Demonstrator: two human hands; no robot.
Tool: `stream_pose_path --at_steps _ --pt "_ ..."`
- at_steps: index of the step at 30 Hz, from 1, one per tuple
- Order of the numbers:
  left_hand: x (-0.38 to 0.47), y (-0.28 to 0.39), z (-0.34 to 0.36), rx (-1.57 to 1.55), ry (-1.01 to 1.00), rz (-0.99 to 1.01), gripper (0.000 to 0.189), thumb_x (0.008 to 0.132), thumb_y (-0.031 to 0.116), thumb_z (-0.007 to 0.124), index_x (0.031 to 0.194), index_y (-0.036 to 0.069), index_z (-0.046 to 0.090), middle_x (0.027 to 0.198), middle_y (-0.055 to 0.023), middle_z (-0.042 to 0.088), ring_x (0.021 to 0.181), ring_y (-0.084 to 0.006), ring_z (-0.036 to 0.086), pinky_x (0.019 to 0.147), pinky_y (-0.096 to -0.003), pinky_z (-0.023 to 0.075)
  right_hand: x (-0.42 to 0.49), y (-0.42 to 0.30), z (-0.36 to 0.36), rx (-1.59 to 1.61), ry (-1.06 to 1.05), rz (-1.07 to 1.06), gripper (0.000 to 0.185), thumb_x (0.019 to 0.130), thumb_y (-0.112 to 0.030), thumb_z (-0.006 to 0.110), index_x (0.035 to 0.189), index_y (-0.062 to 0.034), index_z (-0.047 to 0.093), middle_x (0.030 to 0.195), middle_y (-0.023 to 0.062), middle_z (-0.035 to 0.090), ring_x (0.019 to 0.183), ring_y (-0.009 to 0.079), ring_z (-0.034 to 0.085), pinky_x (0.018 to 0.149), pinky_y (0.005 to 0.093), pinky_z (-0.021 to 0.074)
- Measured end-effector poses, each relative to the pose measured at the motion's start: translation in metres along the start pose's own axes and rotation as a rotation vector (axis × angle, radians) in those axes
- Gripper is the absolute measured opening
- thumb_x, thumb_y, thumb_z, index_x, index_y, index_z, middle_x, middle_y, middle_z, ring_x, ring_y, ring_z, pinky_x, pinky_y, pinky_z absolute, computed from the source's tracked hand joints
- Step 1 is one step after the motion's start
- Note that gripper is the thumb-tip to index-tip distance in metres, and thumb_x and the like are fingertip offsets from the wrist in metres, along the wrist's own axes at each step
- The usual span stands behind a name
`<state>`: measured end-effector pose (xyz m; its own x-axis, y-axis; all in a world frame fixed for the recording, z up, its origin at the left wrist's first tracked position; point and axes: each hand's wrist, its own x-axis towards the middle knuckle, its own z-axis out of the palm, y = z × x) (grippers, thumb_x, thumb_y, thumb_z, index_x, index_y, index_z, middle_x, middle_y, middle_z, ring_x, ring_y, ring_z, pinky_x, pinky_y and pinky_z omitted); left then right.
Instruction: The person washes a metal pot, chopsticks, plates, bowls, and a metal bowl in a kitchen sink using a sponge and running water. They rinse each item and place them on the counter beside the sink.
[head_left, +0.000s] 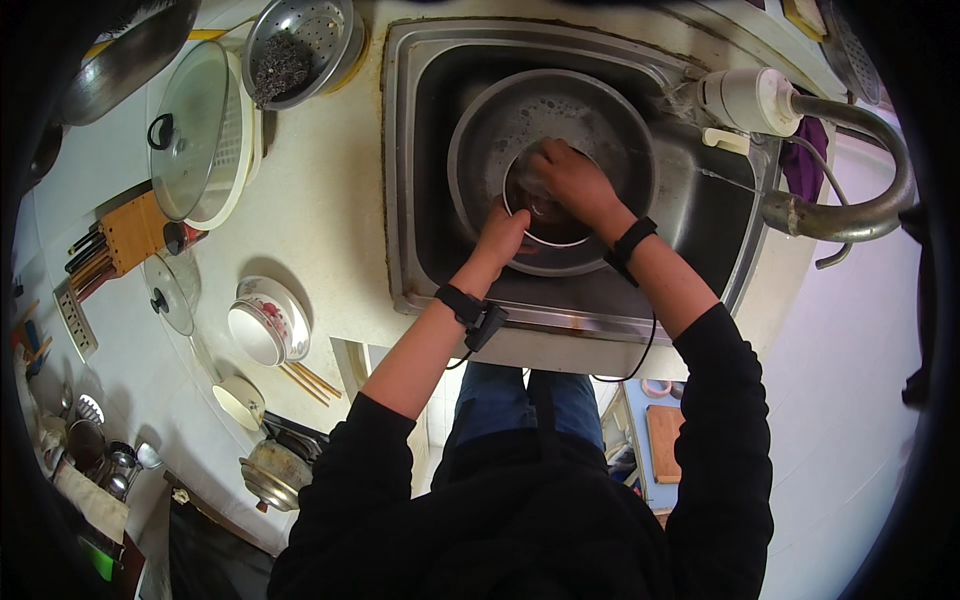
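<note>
A large metal basin (480, 127) stands in the stainless steel sink (405, 225). Over it, my left hand (501, 234) grips the left rim of a smaller round bowl (556, 244) with a pale edge and dark reddish inside. My right hand (574, 180) reaches into this bowl, its fingers bent and blurred around something greyish; whether it is a scrubber or a cloth I cannot tell. A thin stream of water runs from the curved metal faucet (825, 217) at the right towards the sink.
Left of the sink stand a colander (330, 37) holding a steel wool scrubber (282, 66), a glass lid (191, 142), a knife block (133, 229), stacked bowls (259, 330) and wooden chopsticks (311, 381). A lidded pot (274, 472) stands lower left. A cable hangs at each wrist.
</note>
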<state>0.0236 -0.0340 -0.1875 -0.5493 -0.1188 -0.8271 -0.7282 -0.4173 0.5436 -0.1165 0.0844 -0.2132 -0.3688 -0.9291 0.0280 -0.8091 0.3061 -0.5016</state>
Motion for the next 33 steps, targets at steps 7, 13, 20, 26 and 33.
stream_pose_path --at_steps 7,13,20,26,33 --pt "0.001 0.002 -0.008 -0.113 -0.07 -0.144 0.039 0.086 0.007 0.044 0.124 -0.001 0.047 0.107 -0.0134 0.061 0.093 -0.0306 0.067 0.073 -0.0442 0.0641 0.023 -0.002 -0.002 -0.125 -0.015 -0.07 0.025 0.08 -0.013 0.061 0.105 -0.0094 0.057 0.106 0.0114 0.059 0.101 0.0289 0.063 0.079 0.0385 0.0562" --pt "0.001 0.009 -0.004 -0.138 0.127 0.076 0.05 0.087 0.006 0.043 0.137 0.003 0.038 0.119 -0.0169 0.058 0.097 -0.0296 0.066 0.07 -0.0406 0.0633 0.001 0.012 0.0 -0.007 -0.087 0.644 0.035 0.084 -0.021 0.063 0.114 -0.0045 0.056 0.096 0.0223 0.067 0.088 0.0364 0.068 0.073 0.0454 0.0559" --pt "0.024 -0.018 0.005 -0.168 0.287 0.305 0.063 0.085 0.003 0.042 0.147 0.006 0.032 0.14 -0.0189 0.047 0.116 -0.0282 0.058 0.069 -0.034 0.0616 -0.039 -0.016 0.046 0.806 0.19 1.159 0.051 0.082 -0.023 0.065 0.124 0.0025 0.054 0.099 0.0281 0.068 0.08 0.0406 0.069 0.066 0.0465 0.0549" --pt "0.021 -0.001 -0.014 -0.07 0.179 0.247 0.055 0.098 0.034 0.057 0.138 -0.003 0.045 0.131 -0.0208 0.059 0.105 -0.0219 0.065 0.064 -0.0313 0.0568 -0.046 -0.016 0.027 0.525 0.426 1.009 0.047 0.082 -0.016 0.066 0.123 0.0007 0.05 0.096 0.0289 0.067 0.086 0.0462 0.065 0.071 0.0502 0.0516" --pt "-0.032 0.014 0.013 -0.286 -0.185 -0.205 0.063 0.097 0.055 0.051 0.121 -0.003 0.057 0.107 -0.0169 0.072 0.085 -0.0204 0.071 0.065 -0.0287 0.0529 -0.044 -0.008 -0.011 0.212 0.585 0.815 0.039 0.08 -0.012 0.071 0.114 -0.0087 0.052 0.097 0.02 0.067 0.088 0.0433 0.064 0.072 0.0491 0.0514"
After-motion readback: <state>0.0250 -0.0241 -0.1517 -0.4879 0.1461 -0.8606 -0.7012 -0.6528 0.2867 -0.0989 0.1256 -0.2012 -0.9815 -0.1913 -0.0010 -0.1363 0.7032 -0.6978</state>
